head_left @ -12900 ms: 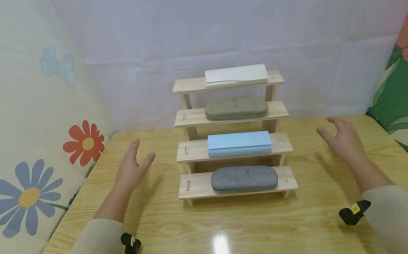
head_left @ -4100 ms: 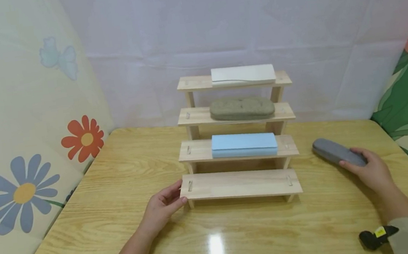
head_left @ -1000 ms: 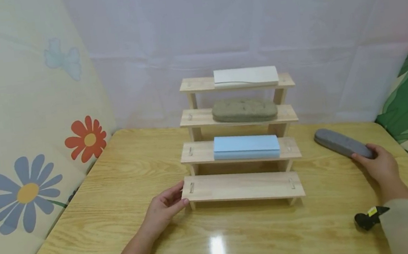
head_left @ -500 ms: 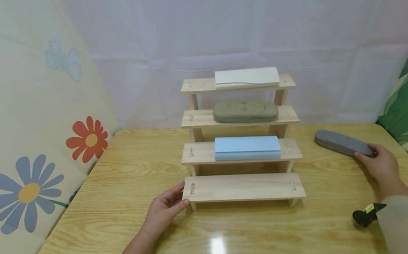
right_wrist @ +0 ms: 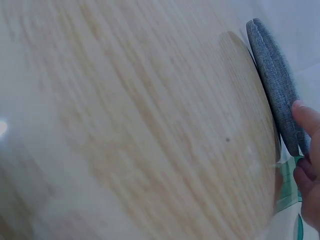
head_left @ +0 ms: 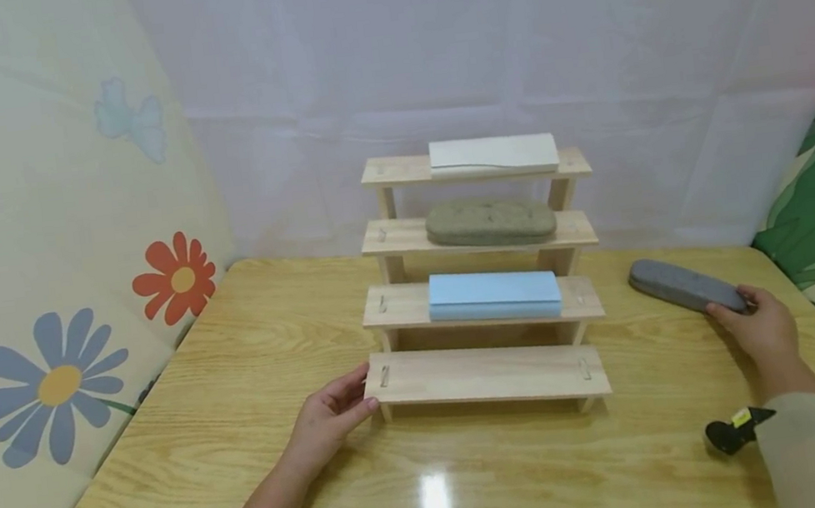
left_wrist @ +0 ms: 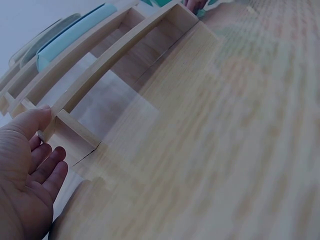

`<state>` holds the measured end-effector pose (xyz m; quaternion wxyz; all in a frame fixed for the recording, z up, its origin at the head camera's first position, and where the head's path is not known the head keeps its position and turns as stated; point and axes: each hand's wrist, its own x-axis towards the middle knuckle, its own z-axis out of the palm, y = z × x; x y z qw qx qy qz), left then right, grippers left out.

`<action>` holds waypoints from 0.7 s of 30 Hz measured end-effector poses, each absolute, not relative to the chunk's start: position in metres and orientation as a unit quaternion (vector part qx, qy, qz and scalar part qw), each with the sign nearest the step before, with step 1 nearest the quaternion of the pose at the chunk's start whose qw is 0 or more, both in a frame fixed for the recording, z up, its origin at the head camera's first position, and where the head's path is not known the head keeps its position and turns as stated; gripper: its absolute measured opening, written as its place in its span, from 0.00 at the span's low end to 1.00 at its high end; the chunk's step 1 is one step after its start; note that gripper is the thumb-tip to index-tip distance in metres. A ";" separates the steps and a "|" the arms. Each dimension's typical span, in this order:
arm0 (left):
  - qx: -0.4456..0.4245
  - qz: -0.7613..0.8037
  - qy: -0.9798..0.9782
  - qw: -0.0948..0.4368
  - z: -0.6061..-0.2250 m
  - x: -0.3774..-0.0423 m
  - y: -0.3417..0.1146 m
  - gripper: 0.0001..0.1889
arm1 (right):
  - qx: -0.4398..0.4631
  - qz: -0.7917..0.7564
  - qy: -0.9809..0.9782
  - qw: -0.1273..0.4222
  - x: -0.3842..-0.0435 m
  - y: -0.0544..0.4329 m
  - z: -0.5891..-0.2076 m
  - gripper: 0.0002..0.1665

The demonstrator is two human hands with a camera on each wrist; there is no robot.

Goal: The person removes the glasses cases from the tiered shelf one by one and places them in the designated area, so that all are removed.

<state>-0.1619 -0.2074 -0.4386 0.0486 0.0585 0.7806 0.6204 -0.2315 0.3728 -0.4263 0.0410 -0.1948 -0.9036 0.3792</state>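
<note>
A stepped wooden display stand [head_left: 485, 373] stands in the middle of the table. My left hand [head_left: 324, 423] pinches the left end of its bare bottom shelf, thumb at the front corner; in the left wrist view the thumb [left_wrist: 32, 121] lies on the shelf end with the other fingers curled below. Right of the stand, my right hand [head_left: 762, 331] grips the near end of a grey fabric glasses case [head_left: 683, 285], which lies slanted close over the table. The right wrist view shows the thumb on the case's side [right_wrist: 274, 82].
On the stand's upper shelves sit a light blue glasses case [head_left: 493, 294], an olive-brown case [head_left: 490, 222] and a white case [head_left: 493, 156]. The wooden table [head_left: 258, 330] meets a white cloth backdrop [head_left: 278, 176] behind and flower-printed cloths at both sides.
Earlier both hands hovered apart and the grey glasses case lay on the bottom shelf. It is now off to the right in my right hand; my left hand holds the shelf. The last half second shows almost no motion.
</note>
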 end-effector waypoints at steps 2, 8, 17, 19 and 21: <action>0.057 0.620 0.781 0.048 -0.439 -0.162 -0.207 0.31 | -0.194 0.393 -0.898 0.045 -0.230 0.372 -0.425 0.49; 0.052 0.621 0.781 0.050 -0.439 -0.162 -0.207 0.31 | -0.177 0.422 -0.887 0.061 -0.227 0.369 -0.418 0.51; 0.055 0.618 0.783 0.047 -0.439 -0.163 -0.207 0.31 | -0.133 0.438 -0.886 0.076 -0.224 0.357 -0.405 0.50; 0.055 0.618 0.782 0.047 -0.439 -0.163 -0.207 0.30 | -0.132 0.441 -0.885 0.077 -0.224 0.353 -0.404 0.50; 0.054 0.620 0.782 0.048 -0.439 -0.163 -0.207 0.30 | -0.132 0.445 -0.883 0.076 -0.223 0.350 -0.402 0.50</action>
